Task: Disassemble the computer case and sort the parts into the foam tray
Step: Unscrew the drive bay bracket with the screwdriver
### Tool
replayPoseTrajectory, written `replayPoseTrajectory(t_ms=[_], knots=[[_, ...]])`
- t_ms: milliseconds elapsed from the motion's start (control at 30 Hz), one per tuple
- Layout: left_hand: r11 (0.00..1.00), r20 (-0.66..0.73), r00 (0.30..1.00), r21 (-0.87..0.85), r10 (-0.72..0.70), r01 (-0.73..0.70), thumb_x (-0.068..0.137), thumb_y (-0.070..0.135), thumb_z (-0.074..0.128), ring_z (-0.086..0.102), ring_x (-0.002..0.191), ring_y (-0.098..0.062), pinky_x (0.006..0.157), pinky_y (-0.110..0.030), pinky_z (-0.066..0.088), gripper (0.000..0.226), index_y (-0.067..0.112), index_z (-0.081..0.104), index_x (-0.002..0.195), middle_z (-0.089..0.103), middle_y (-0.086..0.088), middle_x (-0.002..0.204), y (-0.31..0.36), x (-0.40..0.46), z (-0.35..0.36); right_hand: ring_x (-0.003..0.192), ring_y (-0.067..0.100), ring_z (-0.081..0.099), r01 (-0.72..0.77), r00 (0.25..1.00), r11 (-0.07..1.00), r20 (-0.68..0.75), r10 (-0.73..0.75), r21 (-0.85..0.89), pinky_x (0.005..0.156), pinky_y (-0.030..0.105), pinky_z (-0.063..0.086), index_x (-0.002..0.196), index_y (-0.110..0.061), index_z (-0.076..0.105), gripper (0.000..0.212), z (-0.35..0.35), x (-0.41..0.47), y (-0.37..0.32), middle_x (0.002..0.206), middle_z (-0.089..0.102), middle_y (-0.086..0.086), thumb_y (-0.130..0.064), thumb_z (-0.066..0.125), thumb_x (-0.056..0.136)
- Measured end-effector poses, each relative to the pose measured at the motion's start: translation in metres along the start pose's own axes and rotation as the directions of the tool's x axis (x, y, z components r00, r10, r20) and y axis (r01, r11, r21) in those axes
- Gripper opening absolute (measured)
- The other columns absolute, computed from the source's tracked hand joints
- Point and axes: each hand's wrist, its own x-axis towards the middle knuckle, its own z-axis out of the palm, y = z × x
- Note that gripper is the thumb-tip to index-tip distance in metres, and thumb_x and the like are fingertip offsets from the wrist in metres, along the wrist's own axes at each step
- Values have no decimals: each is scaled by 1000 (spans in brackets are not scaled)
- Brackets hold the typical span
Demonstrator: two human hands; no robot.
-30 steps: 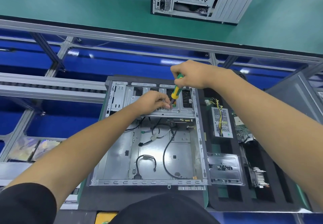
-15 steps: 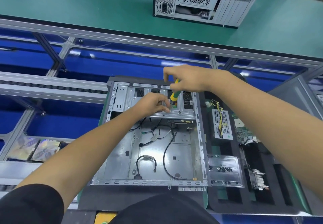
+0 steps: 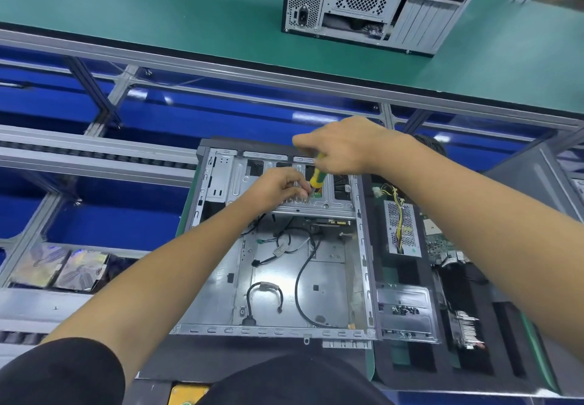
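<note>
- Step in hand: judged to be removal of a fastener on the drive cage [image 3: 313, 204] at the far end of the open computer case [image 3: 278, 262]. The case lies on its side on the bench, directly in front of the person.
- Right hand [image 3: 343, 147]: clenched around the top of the screwdriver [image 3: 316, 178], which stands near upright with its tip down at the cage's near rail. The handle is yellow and green, smooth plastic; the tip itself is hidden.
- Left hand [image 3: 278, 188]: fingers curled at the screwdriver tip, touching the cage rail. Whether they pinch a screw or only steady the tip cannot be told.
- Next move calls for: downward pressure kept in line with the shaft, and fingers ready to catch the loose screw so it does not fall among the black cables [image 3: 303, 278] on the case floor.
- Case material: thin bare sheet steel, matte grey, with punched slots and folded edges.
- Foam tray [image 3: 410, 363]: just beside the case on its right, black foam with rectangular cut-outs. It already holds a perforated metal power supply [image 3: 403, 230] with yellow wiring, a green circuit board [image 3: 442, 241] and a flat metal plate [image 3: 404, 313].
- A second case [image 3: 373, 3] stands on the green bench beyond.
</note>
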Motion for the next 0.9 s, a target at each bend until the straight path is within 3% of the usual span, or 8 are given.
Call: replayPoseTrajectory(t_ms=[100, 233, 300, 400, 533, 700, 800, 900], knots=[[1000, -22, 1000, 25, 10, -9, 92, 8, 74, 67, 75, -9, 69, -27, 54, 7, 9, 78, 98, 70, 4, 92, 0, -1, -1, 70, 18, 48, -32, 997, 990, 76, 22, 136, 54, 33, 27, 106, -33, 43, 29, -3, -6, -2, 90, 43, -6, -22, 58, 84], [1000, -57, 998, 25, -12, 13, 90, 18, 77, 66, 71, -7, 64, -26, 52, 11, 12, 77, 100, 68, 5, 90, -2, 0, -1, 64, 18, 45, -89, 995, 993, 32, 92, -82, 56, 36, 32, 107, -25, 43, 19, 2, -10, 8, 79, 53, 3, -42, 37, 101], [1000, -66, 998, 2, -25, 25, 88, 18, 79, 60, 64, 0, 60, -17, 46, 11, 13, 78, 98, 66, 11, 85, -4, 1, -1, 66, 17, 47, -83, 995, 996, 53, 82, 18, 57, 38, 36, 110, -29, 45, 13, 1, -13, 12, 78, 52, 0, -31, 45, 97], [999, -59, 998, -19, -37, 36, 87, 19, 80, 57, 62, -1, 61, -27, 52, 9, 16, 78, 95, 67, 15, 84, -6, 2, -1, 81, 21, 54, -98, 992, 958, 105, 72, 269, 65, 42, 45, 118, -39, 45, 40, 1, -17, 11, 100, 50, -1, -23, 63, 86], [997, -51, 997, -35, -64, 63, 88, 20, 80, 64, 70, -19, 71, -43, 57, 6, 18, 78, 93, 70, 7, 88, -6, 3, -1, 73, 22, 52, -87, 996, 986, 48, 81, 145, 60, 38, 39, 110, -35, 44, 14, 3, -16, 10, 80, 57, -2, -40, 44, 97], [1000, -38, 999, -28, -15, 14, 83, 21, 84, 54, 58, 0, 59, -13, 44, 10, 20, 77, 90, 68, 19, 83, -7, 2, -1, 73, 20, 51, -61, 995, 984, 85, 47, 167, 57, 35, 32, 118, -38, 43, 36, -2, -13, 6, 95, 47, -4, -22, 55, 88], [999, -40, 999, 8, -34, 34, 80, 27, 87, 56, 65, -11, 64, -26, 49, 14, 23, 77, 89, 71, 8, 88, -8, 3, -1, 68, 16, 49, -93, 995, 993, 43, 90, 66, 56, 35, 28, 112, -34, 44, 17, -2, -12, 5, 81, 54, -4, -41, 42, 98], [999, -25, 999, 31, -33, 34, 72, 33, 91, 46, 61, -4, 60, -19, 38, 24, 25, 77, 90, 67, 8, 83, -8, 3, -1, 71, 21, 53, -77, 995, 993, 67, 71, 90, 57, 35, 30, 114, -37, 43, 22, -3, -10, 6, 91, 53, -5, -28, 44, 95]])
